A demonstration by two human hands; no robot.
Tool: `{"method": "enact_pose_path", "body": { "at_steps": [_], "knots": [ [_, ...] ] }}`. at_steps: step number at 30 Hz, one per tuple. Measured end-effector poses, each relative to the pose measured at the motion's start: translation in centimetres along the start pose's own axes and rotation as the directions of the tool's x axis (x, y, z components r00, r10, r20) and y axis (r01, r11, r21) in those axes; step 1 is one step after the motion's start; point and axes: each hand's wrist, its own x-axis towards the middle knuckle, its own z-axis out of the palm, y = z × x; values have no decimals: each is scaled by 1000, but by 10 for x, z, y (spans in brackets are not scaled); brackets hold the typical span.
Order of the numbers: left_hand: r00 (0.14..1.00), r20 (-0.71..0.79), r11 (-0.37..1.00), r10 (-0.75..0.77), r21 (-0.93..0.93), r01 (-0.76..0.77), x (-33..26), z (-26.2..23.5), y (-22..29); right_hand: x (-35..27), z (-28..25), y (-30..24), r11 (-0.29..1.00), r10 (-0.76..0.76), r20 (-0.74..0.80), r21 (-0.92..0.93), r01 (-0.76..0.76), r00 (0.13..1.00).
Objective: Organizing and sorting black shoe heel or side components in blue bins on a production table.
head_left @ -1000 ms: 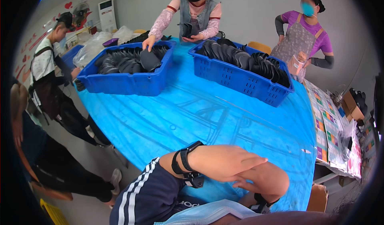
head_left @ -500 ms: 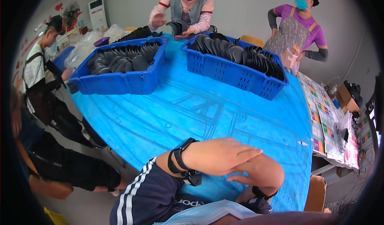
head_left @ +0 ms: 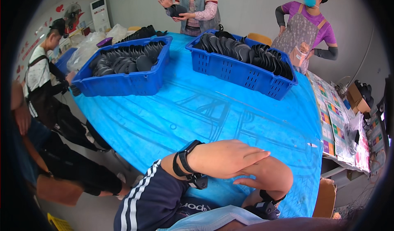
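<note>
Near the front edge of the table, my left hand (head_left: 223, 159) lies across my right hand (head_left: 271, 174), its fingers stretched out flat and touching it. The thumb of my right hand points out to the left, while its other fingers are hidden beneath my left hand. I see nothing held in either hand. Black straps with small devices circle both wrists. Under my arms spreads a blue sheet (head_left: 172, 126) covering the table.
Two blue crates (head_left: 123, 89) (head_left: 242, 77) full of curved black pieces stand toward the far side. Behind them a person holds a stack of black pieces (head_left: 176, 10). Another person stands far right, others at left. A side table (head_left: 340, 136) with printed sheets adjoins at right.
My hands stay crossed in the same place. Across the table, the person has lifted the stack of black pieces, with one hand raised off it. The person at far left has shifted slightly.
</note>
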Motion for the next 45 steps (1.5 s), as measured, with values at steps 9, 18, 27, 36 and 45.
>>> {"method": "enact_pose_path", "body": {
  "at_steps": [9,18,27,36,45],
  "knots": [
    [1000,13,1000,-17,-20,17,0,-1,0,5,-6,-7,1000,1,37,10,-1,999],
    [999,-27,999,33,-23,-33,0,-1,0,5,-11,-9,1000,5,75,26,-7,997],
    [1000,1,1000,15,-22,-15,3,0,0,1,-11,-9,998,55,91,23,-57,994],
    [999,32,999,8,-47,-7,3,-1,3,-1,-9,-10,999,52,72,-1,-52,996],
    [1000,-4,999,27,-39,-27,0,-1,-5,1,-2,0,999,39,22,-1,-39,999]
  ]
}}
